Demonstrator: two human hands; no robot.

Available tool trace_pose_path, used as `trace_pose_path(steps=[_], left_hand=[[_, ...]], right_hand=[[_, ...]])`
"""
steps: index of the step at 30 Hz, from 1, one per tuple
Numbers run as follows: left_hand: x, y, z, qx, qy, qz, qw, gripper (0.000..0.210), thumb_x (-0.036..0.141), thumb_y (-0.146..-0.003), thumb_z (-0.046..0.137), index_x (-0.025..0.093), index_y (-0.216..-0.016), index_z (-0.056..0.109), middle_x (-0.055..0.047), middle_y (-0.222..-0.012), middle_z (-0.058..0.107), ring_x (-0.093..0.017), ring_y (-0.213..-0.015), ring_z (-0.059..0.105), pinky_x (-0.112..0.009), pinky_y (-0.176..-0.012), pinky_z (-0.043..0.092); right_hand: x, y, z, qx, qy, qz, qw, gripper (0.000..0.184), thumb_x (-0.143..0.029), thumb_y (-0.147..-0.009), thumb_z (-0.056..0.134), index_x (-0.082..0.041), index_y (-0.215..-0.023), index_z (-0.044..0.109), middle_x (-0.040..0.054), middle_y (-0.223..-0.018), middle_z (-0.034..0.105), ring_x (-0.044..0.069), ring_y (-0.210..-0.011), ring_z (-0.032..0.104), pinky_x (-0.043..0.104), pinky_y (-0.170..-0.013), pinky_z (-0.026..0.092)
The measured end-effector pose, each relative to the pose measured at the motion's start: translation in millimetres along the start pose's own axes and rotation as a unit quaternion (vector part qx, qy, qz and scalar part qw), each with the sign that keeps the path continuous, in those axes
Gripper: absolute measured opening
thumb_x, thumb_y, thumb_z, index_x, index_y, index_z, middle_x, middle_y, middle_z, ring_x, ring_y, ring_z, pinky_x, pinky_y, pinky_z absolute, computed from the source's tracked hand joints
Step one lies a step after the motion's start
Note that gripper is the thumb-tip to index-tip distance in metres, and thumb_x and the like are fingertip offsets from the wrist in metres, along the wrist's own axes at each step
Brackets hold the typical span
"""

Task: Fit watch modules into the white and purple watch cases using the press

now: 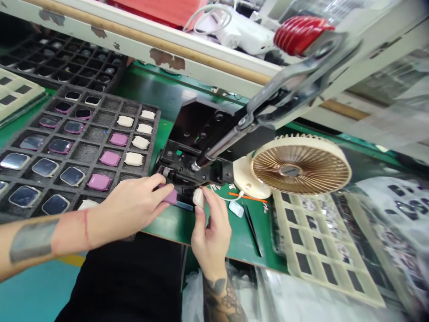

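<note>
My left hand is closed on a purple watch case, pinched between thumb and fingers at the front of the press. Opposite it, my right hand grips a small white watch case by its thumb and fingertips. The two cases are apart. Just beyond both hands stands the black fixture of a hand press, with its metal lever slanting up to a red-wrapped handle. To the left, a grey foam tray holds several white, purple and dark-screened watch cases; my left forearm passes over its near corner.
A cream fan stands right of the press. Black tweezers, an orange stick and a small clear piece lie on the green table. Farther right is a cream compartment tray. A shelf edge crosses above.
</note>
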State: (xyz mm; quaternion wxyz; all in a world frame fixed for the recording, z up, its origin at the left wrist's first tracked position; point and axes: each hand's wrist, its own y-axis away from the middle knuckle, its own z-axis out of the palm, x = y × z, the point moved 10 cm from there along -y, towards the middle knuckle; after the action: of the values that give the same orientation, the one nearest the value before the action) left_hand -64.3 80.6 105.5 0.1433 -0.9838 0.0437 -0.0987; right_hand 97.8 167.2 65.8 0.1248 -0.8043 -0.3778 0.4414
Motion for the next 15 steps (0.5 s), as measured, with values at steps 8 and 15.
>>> trace_pose_path(steps=[8,15], left_hand=[[-10.3,-48.3,65.2,-0.159,-0.079,-0.014,0.984,0.031,0.023,-0.118,0.055,0.017,-0.138,0.078,-0.015,-0.107,0.081,-0.035,-0.091,0.086,-0.038,-0.065,0.060],[26.0,-14.7,14.8,-0.094,0.168,-0.005,0.981,0.059,0.040,-0.108,0.078,0.009,-0.156,0.062,-0.021,-0.152,0.071,-0.034,-0.116,0.081,-0.043,-0.090,0.066]], right_hand=[[11.1,17.7,-2.9,0.013,-0.026,0.023,0.999,0.045,-0.020,-0.115,0.055,-0.026,-0.159,0.063,0.0136,-0.148,0.073,0.029,-0.138,0.072,0.051,-0.115,0.065],[-26.2,6.9,-8.7,0.014,-0.029,-0.112,0.993,0.058,-0.007,-0.107,0.065,-0.025,-0.162,0.063,0.0143,-0.146,0.075,0.030,-0.135,0.075,0.049,-0.110,0.070]])
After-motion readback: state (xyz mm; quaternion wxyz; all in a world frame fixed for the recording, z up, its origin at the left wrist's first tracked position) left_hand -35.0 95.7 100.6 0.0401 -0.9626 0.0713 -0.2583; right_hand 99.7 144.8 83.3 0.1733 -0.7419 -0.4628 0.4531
